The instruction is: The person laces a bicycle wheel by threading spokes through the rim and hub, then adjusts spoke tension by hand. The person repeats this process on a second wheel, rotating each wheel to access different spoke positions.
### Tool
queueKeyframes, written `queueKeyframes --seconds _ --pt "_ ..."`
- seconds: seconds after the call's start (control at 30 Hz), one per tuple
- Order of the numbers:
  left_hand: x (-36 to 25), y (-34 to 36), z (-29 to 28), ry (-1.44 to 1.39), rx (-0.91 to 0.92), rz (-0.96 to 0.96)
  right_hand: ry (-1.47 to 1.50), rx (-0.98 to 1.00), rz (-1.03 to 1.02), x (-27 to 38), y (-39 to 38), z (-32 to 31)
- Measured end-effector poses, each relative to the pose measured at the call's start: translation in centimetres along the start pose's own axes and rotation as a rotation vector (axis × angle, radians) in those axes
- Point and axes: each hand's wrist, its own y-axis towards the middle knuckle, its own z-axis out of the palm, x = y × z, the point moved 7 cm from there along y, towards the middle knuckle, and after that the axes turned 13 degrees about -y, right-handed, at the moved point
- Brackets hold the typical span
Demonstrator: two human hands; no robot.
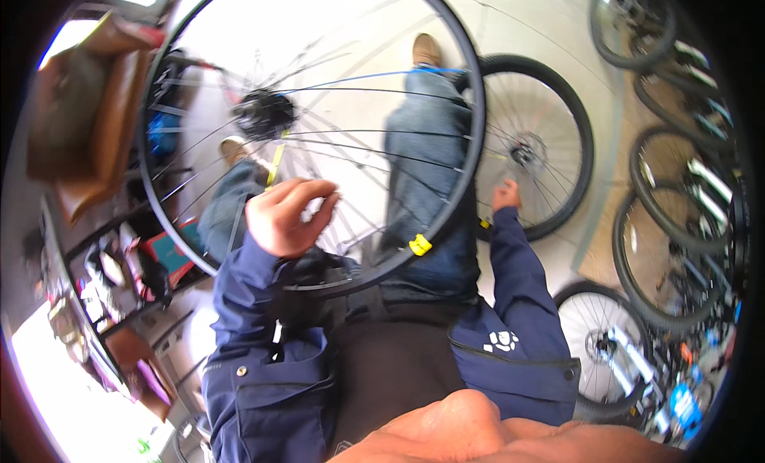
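Note:
A large black bare bicycle wheel (pixel 472 156), its rim carrying no tyre, rises in front of my legs. Its dark hub (pixel 265 115) is at the upper left, and a yellow sticker (pixel 420 245) marks the lower rim. My left hand (pixel 291 216) is over the spokes with fingers loosely bent, thumb apart, and nothing visible in it. A thin yellow strip (pixel 276 164) shows just beyond it. To the right, my right hand (pixel 506 195) is at the spokes of a smaller-looking wheel with a tyre (pixel 588 148). Its fingers are curled; what they hold, if anything, is hidden.
Several bicycles and wheels (pixel 673 188) line the right side. Another wheel (pixel 603 343) stands at the lower right, near my right sleeve. On the left are a brown cardboard box (pixel 88 104) and a cluttered shelf (pixel 119 276). My shoe (pixel 426 50) rests on the pale floor.

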Motion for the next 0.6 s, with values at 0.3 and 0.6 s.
queueKeyframes --seconds 0.3,0.6 --pt "0.2 -0.3 0.0 -0.015 -0.031 0.087 -0.026 0.127 -0.074 -1.0 -1.5 2.4" --pt "0.5 -0.6 0.1 -0.01 -0.053 0.101 0.269 0.321 0.017 0.1 -3.1 2.6"
